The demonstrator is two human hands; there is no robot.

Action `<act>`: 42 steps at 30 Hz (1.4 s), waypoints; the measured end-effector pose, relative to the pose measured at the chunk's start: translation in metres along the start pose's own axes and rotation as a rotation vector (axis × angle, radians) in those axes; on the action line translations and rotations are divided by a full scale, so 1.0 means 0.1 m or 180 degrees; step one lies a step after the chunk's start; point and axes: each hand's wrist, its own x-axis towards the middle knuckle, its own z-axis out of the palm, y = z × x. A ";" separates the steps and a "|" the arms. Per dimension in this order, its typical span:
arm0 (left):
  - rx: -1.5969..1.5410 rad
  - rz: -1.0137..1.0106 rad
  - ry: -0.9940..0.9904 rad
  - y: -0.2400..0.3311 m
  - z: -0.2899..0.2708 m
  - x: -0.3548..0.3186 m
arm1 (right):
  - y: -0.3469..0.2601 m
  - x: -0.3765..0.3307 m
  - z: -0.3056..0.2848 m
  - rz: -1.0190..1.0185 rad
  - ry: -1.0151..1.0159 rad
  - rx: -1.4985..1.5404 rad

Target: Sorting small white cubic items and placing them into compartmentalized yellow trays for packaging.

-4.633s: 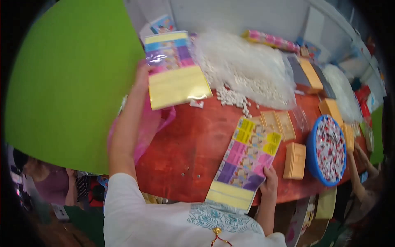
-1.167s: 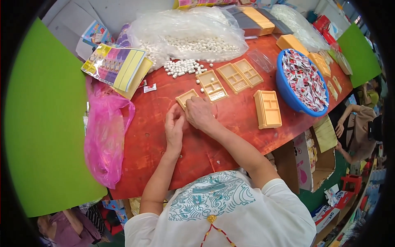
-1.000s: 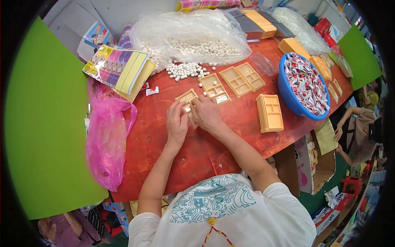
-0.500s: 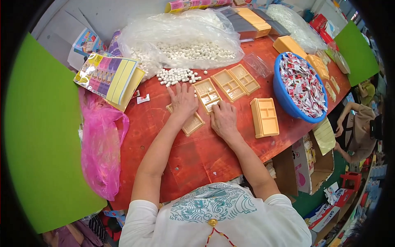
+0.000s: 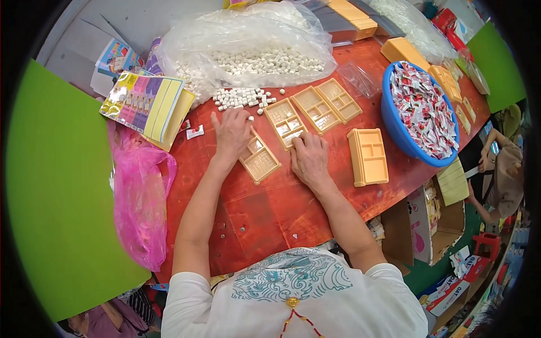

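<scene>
**A:** What lay nearest the person wearing the camera?

**B:** A red desk [image 5: 265,214], its near part bare. Both forearms reached forward over it. The right hand [image 5: 309,159] rested palm down, fingers together and flat, their tips touching the near end of a tan plastic compartment tray [image 5: 285,122]. The left hand [image 5: 231,133] lay flat too, fingers slightly spread, covering the far end of a smaller tan tray [image 5: 260,161]. Neither hand was clamped on anything.

**A:** Which step did that seem to be?

**B:** I judged it to be setting trays in place for filling. The compartments looked mostly empty, though I could not tell for certain.

**A:** What lay farther off?

**B:** Just beyond the left hand sat loose small white pieces [image 5: 242,98], spilled from a large clear bag [image 5: 253,50] of them. To the right lay a double tray [image 5: 327,104], another tray [image 5: 368,156], then a blue basin [image 5: 420,110] of red and white sachets. Left, a pink bag [image 5: 141,203] hung off the edge beside colourful card sheets [image 5: 146,107].

**A:** What would the next move call for?

**B:** Probably a short reach forward with the left hand, pinching white pieces and dropping them neatly into separate compartments while the right steadied the tray.
</scene>
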 end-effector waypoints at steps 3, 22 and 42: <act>-0.0163 -0.0064 -0.0134 -0.10 -0.17 -0.14 | -0.01 0.02 -0.01 0.0030 -0.0060 -0.0009; -0.0042 0.0108 -0.0181 0.57 -0.38 -1.10 | -0.32 0.71 0.04 -0.0536 0.0180 0.0055; -0.0900 0.0157 -0.0235 0.24 -0.36 -1.17 | -0.54 1.10 0.48 -0.1183 -0.0506 0.0344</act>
